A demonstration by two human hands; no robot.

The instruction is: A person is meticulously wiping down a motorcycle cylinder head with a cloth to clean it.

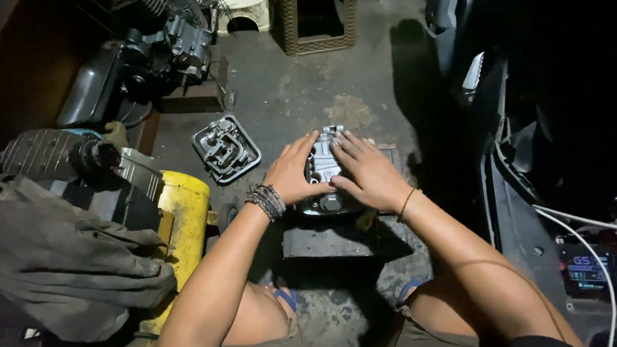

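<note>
A grey cast-metal engine part (324, 167) sits on a dark block (340, 241) on the concrete floor in front of me. My left hand (292, 171) lies flat against its left side, fingers spread over the top. My right hand (366, 172) presses on its right side, fingers over the upper edge. Both hands grip the part between them. Beaded bracelets circle my left wrist and a thin band my right.
A grey metal engine cover (226, 148) lies on the floor to the left. A yellow tank (184, 222) with a cloth-draped motor stands at the left. An engine (168, 47) sits at the back left, a woven stool (316, 14) behind. White cables (594, 250) run at the right.
</note>
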